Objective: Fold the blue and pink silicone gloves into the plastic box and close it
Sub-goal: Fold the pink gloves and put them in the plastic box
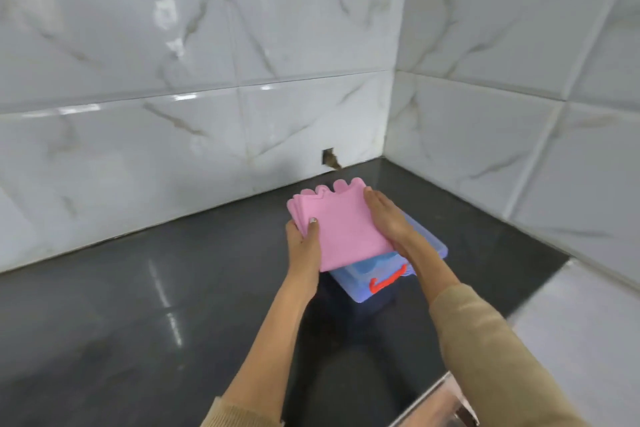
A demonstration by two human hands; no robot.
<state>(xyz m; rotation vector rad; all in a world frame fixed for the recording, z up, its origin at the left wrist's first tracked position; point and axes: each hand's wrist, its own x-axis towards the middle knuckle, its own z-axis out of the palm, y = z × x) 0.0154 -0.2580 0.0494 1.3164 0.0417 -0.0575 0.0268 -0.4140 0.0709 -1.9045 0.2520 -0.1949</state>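
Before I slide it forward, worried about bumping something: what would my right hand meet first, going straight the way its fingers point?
Probably nothing until the tiled wall. The right hand lies flat on the pink glove, fingers toward the wall; only bare counter shows between, though depth is unclear.

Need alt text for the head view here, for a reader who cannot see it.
Two hands press a folded pink glove onto an open, translucent blue plastic box with a red latch, on a dark countertop in a white marble-tiled corner. The left hand grips its near-left edge; the right hand lies flat on its right side.
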